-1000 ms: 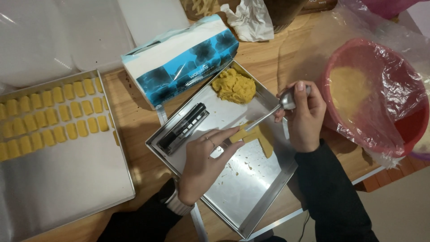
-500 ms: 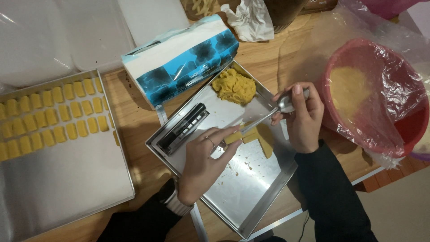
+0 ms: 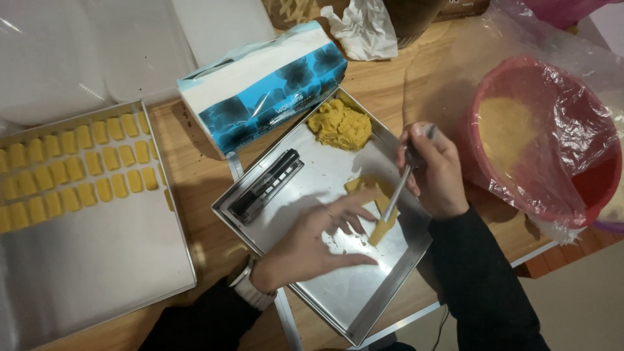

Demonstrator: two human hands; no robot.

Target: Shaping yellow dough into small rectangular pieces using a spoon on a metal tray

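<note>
A flat piece of yellow dough lies in the middle of my steel tray. My right hand has a closed grip on a metal tool touching it. My left hand is open, fingers spread just beside the dough. A dough lump sits in the tray's far corner.

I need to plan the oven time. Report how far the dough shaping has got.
Done: rows of small yellow pieces fill the upper part of the large tray; its lower part is bare. In hand: the right hand presses a metal tool onto a dough strip in the small tray, the left hand beside it. Left: a dough lump.
</note>
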